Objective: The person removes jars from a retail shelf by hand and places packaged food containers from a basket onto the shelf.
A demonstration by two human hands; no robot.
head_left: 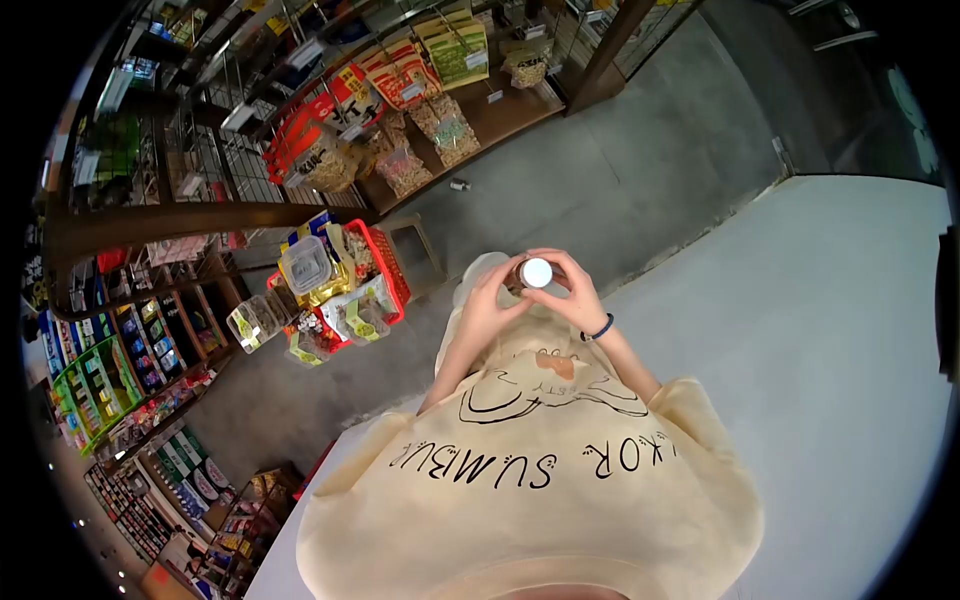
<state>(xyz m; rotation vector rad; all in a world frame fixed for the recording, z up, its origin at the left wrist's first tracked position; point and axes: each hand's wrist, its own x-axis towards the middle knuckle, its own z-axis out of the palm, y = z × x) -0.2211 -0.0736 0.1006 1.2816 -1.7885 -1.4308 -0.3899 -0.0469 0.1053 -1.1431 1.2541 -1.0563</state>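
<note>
A small dark bottle with a round white cap (536, 273) is held upright in front of the cream shirt, seen from above. My left hand (492, 300) is wrapped round one side of it, its fingertips at the bottle. On the other side my right hand (575, 292), with a dark band at the wrist, curves round the same bottle, fingers near the cap. Both hands meet around it. The bottle's lower part is hidden by the fingers.
A red basket (392, 270) filled with packaged food and clear plastic tubs stands at the left. Store shelves (515, 112) with hanging snack bags run along the upper left. A pale surface (780, 350) spans the right, beside grey floor (590, 170).
</note>
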